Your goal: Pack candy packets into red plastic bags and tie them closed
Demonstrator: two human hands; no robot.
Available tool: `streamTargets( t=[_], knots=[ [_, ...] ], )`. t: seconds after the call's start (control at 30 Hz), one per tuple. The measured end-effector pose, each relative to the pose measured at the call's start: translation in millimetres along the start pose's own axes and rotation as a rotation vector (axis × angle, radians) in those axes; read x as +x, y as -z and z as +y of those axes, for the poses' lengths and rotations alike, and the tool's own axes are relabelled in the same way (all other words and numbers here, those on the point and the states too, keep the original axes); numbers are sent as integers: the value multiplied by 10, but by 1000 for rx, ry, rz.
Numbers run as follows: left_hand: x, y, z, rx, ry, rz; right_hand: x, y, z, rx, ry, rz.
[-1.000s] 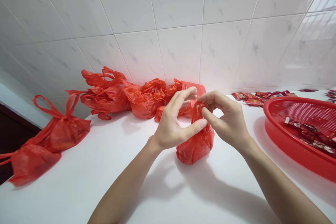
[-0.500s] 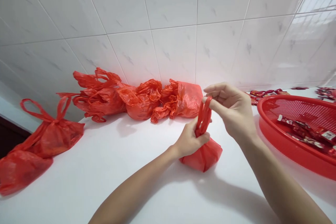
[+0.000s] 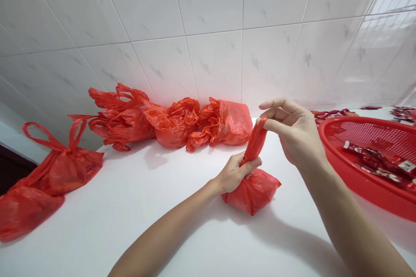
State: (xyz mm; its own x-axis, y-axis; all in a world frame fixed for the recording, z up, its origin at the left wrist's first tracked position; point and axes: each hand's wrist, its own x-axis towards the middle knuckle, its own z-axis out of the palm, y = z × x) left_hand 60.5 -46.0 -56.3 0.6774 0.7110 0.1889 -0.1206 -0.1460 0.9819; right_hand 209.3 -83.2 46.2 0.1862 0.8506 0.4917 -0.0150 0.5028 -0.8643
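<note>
A filled red plastic bag [image 3: 251, 192] rests on the white table in front of me. My left hand [image 3: 234, 174] is closed round its gathered neck. Above it, my right hand [image 3: 290, 132] pinches the top of the bag's handles between thumb and forefinger, with the other fingers curled loosely. The handles stretch taut and slanted between my two hands. What lies inside the bag cannot be made out.
Along the tiled wall sit several red plastic bags [image 3: 177, 123]. Two tied bags [image 3: 73, 169] lie at the left. On the right, a red mesh basket [image 3: 367, 199] holds small dark-red packets [image 3: 373, 160]; more packets [image 3: 334, 114] lie behind it.
My right hand has moved slightly right, drawing the handles straighter and closer together. My left hand stays round the neck, and the bag's body has turned a little.
</note>
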Motion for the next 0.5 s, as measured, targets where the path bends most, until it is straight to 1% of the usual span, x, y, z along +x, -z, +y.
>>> streamTargets(
  t=[0.13,0.23,0.4,0.5],
  knots=[
    [44,33,14,12,14,-13,31,23,13,-6,-31,14],
    [64,70,-1,47,11,2,47,38,26,-13,-31,8],
    [70,125,-75,218,-23,32,46,60,18,-18,5,28],
    [94,178,-88,327,-86,69,16,56,-7,-36,50,38]
  ],
)
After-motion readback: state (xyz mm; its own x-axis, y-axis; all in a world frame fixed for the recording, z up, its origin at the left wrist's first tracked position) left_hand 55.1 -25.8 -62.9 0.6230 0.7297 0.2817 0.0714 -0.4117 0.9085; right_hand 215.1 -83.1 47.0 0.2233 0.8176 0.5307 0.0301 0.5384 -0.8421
